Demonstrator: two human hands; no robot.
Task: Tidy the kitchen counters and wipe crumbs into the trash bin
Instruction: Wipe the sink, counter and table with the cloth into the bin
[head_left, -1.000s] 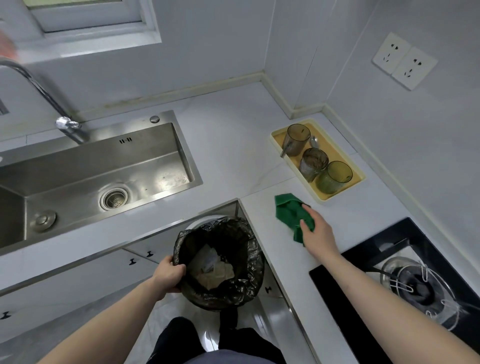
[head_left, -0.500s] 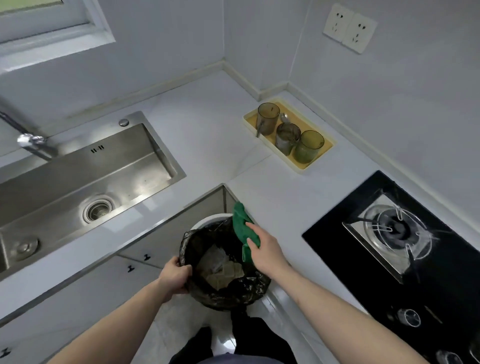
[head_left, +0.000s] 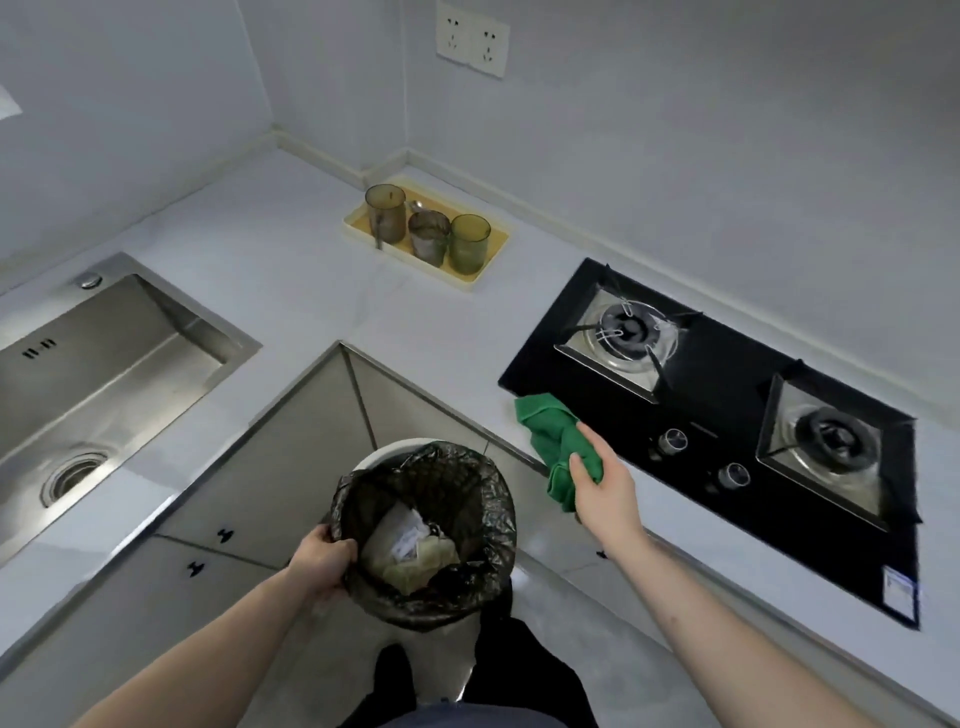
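**Head view: bin held below counter edge, cloth on counter**

Head view shows the left hand (head_left: 323, 558) gripping the rim of the round white trash bin lined with a black plastic bag (head_left: 470, 561), fingers curled over the liner edge. Crumpled paper waste (head_left: 410, 545) lies inside, just right of that hand.

The right hand (head_left: 602, 488) presses on the crumpled green cloth (head_left: 553, 441), fingers extended along the fabric. The cloth lies on the pale grey counter (head_left: 311, 291) at its front edge, touching the near-left corner of the black glass two-burner gas hob (head_left: 727, 431), which extends to the right of this hand.

Beyond both hands stands a yellow rectangular tray (head_left: 493, 247) holding three tinted tumblers (head_left: 428, 234). Far left of the left hand sits the stainless steel sink (head_left: 104, 364).
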